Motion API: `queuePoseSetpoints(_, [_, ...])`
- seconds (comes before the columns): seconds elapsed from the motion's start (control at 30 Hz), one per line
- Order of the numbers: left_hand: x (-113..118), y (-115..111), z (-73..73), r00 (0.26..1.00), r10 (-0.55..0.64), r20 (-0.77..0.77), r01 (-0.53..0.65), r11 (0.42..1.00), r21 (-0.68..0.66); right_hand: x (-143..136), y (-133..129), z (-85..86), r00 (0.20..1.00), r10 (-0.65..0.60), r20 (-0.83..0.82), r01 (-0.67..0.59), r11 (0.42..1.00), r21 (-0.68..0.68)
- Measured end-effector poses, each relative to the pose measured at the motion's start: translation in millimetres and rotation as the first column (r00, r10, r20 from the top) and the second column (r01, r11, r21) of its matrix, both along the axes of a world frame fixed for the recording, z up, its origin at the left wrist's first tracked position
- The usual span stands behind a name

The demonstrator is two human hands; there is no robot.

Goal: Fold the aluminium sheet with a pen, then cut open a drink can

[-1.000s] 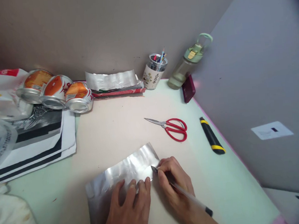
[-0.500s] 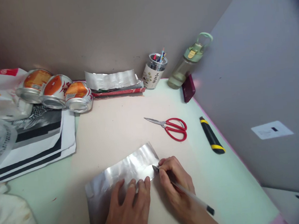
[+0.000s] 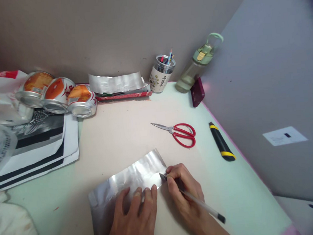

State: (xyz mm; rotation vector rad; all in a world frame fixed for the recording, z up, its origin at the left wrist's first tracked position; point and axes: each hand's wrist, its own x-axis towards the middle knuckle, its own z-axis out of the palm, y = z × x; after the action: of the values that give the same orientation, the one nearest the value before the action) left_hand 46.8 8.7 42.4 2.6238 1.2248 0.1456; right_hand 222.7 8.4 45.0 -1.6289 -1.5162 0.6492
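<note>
A silvery metal sheet [image 3: 139,174] lies at an angle on the pale work surface. My left hand [image 3: 135,218] rests on its lower edge, fingers spread and pressing it down. In my right hand [image 3: 186,191] is a pen [image 3: 201,203] with a clear barrel and a black end cap, gripped between thumb and fingers. The pen's tip touches, or nearly touches, the sheet near its right end. Beyond the hands lie scissors [image 3: 184,135] with red handles.
A black and yellow cutter [image 3: 222,141] lies at the right. Along the back are cans [image 3: 82,102], metal strips [image 3: 119,84], a pen cup [image 3: 161,75], a green bottle [image 3: 193,68] and a dark red box [image 3: 197,92]. Printed papers [image 3: 39,157] and a white cloth [image 3: 11,232] are at left.
</note>
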Motion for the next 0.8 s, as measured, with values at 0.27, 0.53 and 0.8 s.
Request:
queuePoseSetpoints(0.27, [0.5,-2.4,0.5,0.998,-0.004,-0.058,0.003,1.0,-0.017,-0.1,-1.2,1.7,0.999,0.041,-0.029,-0.041,0.999,-0.019])
queuePoseSetpoints(0.53, [2.1,-2.0,4.2,0.995,-0.008,-0.104,0.0,0.997,-0.073,1.6,-1.2,-0.2,0.994,-0.017,-0.106,0.012,0.999,-0.042])
queuePoseSetpoints(0.8, [1.6,-1.7,5.6,0.998,0.017,-0.056,-0.019,0.999,-0.031,2.1,-0.8,1.0,0.992,-0.062,-0.106,0.059,0.998,-0.027])
